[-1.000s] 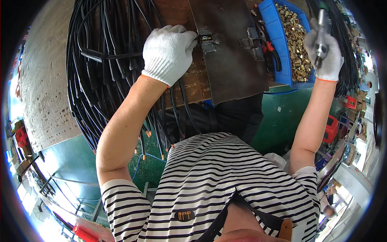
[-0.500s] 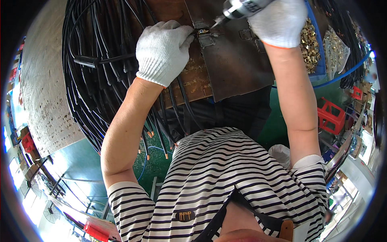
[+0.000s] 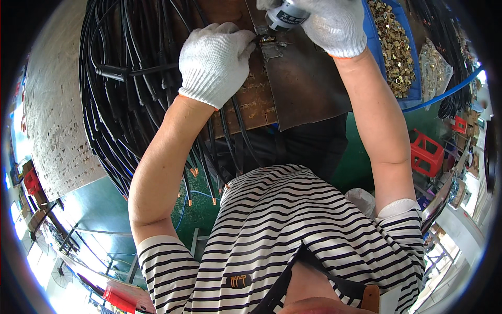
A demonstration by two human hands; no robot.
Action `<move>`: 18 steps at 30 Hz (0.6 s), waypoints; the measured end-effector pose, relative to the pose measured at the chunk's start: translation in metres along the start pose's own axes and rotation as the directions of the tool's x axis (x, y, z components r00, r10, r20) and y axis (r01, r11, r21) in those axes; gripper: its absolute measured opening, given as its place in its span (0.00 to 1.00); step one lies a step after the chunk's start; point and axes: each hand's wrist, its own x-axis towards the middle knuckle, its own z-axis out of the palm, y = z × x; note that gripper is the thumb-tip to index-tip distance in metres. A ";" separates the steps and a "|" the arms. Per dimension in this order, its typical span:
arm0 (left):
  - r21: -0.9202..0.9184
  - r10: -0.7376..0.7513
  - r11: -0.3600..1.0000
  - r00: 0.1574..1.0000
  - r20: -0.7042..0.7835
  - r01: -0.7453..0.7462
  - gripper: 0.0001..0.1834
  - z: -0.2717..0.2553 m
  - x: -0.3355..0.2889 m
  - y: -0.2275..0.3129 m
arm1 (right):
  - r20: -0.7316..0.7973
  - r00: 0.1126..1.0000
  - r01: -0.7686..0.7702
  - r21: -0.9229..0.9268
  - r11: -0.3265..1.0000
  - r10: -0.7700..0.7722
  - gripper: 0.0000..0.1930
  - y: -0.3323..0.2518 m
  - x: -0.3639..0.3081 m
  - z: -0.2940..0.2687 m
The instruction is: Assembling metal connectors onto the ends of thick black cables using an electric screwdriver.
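Gloves wht, cables blk, shirt blk/wht striped.

Glossy green floor, red plastic stool at right, round fan and bright windows at lower left

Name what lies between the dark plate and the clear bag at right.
In the head view, the blue bin of small brass-coloured parts lies between; the right forearm also crosses the stretch.
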 end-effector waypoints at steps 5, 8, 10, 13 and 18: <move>0.010 0.023 1.000 1.000 -0.007 -0.023 0.14 0.002 -0.001 -0.001 | 0.149 0.983 -0.126 0.092 0.988 0.111 0.26 0.020 0.001 0.002; 0.010 0.019 1.000 1.000 -0.012 -0.019 0.14 0.002 -0.001 -0.001 | 0.001 0.932 -0.297 0.576 0.762 0.362 0.29 0.013 -0.003 0.010; 0.025 0.025 0.999 0.999 -0.026 -0.025 0.15 0.004 -0.001 -0.002 | -0.104 0.983 -0.139 0.138 0.981 0.154 0.29 0.020 -0.009 0.015; 0.028 0.041 0.999 0.998 -0.051 -0.040 0.15 0.005 -0.002 -0.003 | 0.051 0.999 -0.019 0.081 0.997 0.015 0.28 0.025 -0.011 0.009; 0.035 0.017 0.999 1.000 -0.025 -0.016 0.14 0.005 -0.001 0.000 | -0.081 0.987 -0.117 0.241 0.963 0.140 0.29 0.028 -0.013 0.015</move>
